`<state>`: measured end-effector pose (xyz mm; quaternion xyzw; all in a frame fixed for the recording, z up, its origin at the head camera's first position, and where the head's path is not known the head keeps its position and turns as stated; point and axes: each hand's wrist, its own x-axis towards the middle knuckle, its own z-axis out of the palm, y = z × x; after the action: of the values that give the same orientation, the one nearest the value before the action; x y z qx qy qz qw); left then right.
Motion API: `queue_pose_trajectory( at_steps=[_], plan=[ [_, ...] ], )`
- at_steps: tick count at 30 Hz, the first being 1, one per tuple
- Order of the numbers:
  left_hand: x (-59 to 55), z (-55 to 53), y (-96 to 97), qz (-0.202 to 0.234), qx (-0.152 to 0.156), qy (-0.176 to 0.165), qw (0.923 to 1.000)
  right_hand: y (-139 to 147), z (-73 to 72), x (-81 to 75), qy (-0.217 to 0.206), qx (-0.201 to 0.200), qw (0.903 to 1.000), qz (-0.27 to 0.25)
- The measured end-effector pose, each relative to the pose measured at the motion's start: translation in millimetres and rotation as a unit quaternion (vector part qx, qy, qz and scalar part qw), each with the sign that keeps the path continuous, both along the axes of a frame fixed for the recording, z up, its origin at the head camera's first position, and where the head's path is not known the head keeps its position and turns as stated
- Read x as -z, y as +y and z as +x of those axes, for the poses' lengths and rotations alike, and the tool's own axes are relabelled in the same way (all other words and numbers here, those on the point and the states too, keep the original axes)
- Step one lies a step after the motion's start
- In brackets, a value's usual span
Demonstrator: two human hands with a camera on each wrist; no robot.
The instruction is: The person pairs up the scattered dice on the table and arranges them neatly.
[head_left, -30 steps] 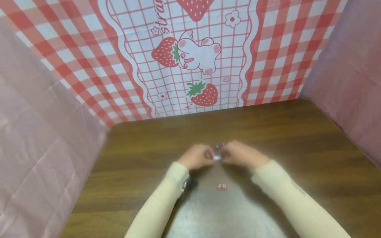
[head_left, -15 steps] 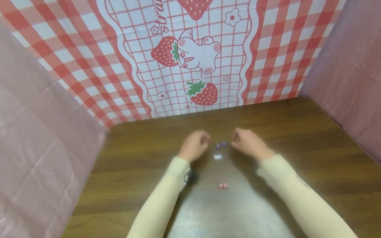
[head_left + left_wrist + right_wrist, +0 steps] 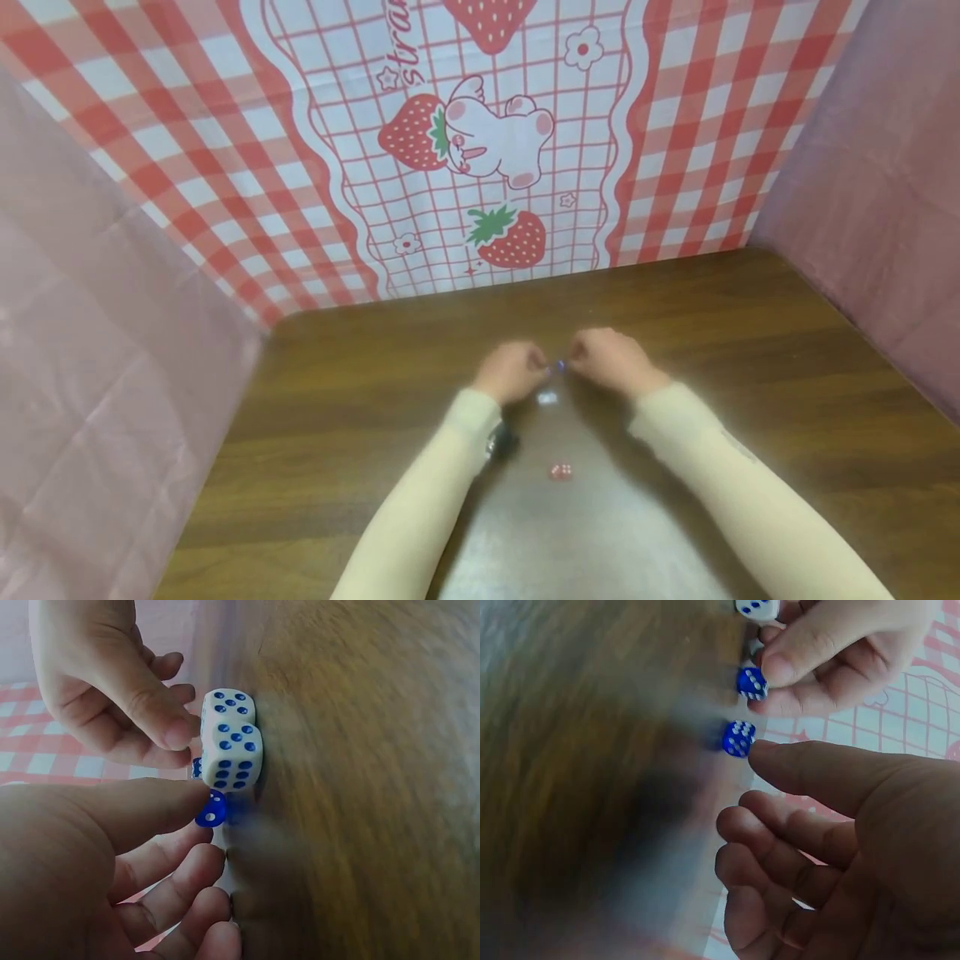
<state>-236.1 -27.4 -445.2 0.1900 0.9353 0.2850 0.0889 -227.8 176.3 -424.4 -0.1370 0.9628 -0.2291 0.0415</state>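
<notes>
In the head view my left hand [image 3: 513,369] and right hand [image 3: 611,358] face each other low over the table. Between the left thumb and forefinger sits one blue die [image 3: 752,682] with white pips, pinched at its sides. A second blue die [image 3: 739,739] lies at the tip of my right thumb, while the bent right fingers stay apart from it. Close by, a pair of white dice [image 3: 232,739] with blue pips stands side by side, nearer my body than the blue ones.
Nearer my body on the brown wooden table [image 3: 360,433] is a pair of red dice [image 3: 561,472]. A strawberry-print checked cloth [image 3: 480,142] hangs behind the table, with pink cloth [image 3: 847,192] along both sides.
Both hands leave the white dice, move away from my body and spread apart. They then close in from either side on the two blue dice.
</notes>
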Motion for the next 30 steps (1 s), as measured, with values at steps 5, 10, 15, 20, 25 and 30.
queue_pose_trajectory(
  at_steps=[5,10,15,20,25,30],
  plan=[
    [-1.8,0.3,2.4,0.000,-0.001,-0.005,1.0000,-6.4,-0.5,2.4,-0.012,0.003,0.9999,0.001],
    [-4.9,1.7,2.8,-0.007,-0.003,-0.005,1.0000,-11.3,-0.7,1.9,-0.016,0.000,0.9999,-0.007],
    [-6.0,3.7,3.1,-0.007,-0.007,0.002,0.9999,-15.4,-1.1,4.7,0.001,-0.010,0.9999,0.000],
    [-7.3,3.0,-0.3,-0.010,-0.005,0.014,0.9998,-17.1,-4.0,8.4,0.008,-0.009,0.9999,0.003],
    [-8.5,0.3,-8.5,0.008,-0.011,0.023,0.9996,-8.6,-8.8,14.0,0.032,-0.005,0.9995,0.003],
    [-12.3,0.7,-17.1,0.038,-0.035,0.010,0.9986,2.4,-10.9,12.5,0.054,0.000,0.9985,-0.012]
  ],
)
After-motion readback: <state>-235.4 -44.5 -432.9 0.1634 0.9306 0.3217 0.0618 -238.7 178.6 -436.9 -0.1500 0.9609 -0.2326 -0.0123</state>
